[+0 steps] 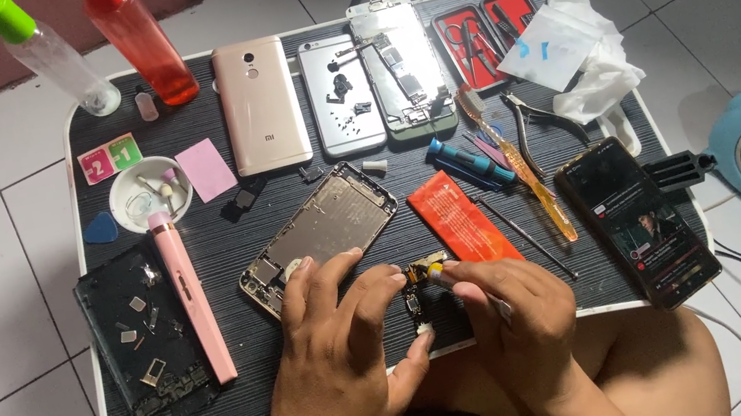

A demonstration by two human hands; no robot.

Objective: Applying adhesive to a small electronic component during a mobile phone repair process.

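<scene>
From where I watch, the dark ribbed lap table (251, 392) fills the view, crowded from rim to rim. At its centre lies the stripped phone frame (319, 232), and at three o'clock from that a red-orange battery (460, 219). A powered phone (637, 222) sits at the four o'clock edge, overhanging slightly.

My left hand (339, 345) pinches a small flex-cable part (418, 293) at the six o'clock edge, thumb and forefinger closed on it. My right hand (510, 310) is closed around a thin tool whose yellowish tip (436, 273) touches the part's upper end.

The risks, as I judge them: the flex part is thin — too much pressure from the tip could tear it or pop it free, and it sits so near the rim that it could drop to the tiled floor. A slip of the tip toward one o'clock could gouge the battery. Loose screws in the black tray (144, 334) at nine o'clock could scatter if my forearm knocks it.
</scene>
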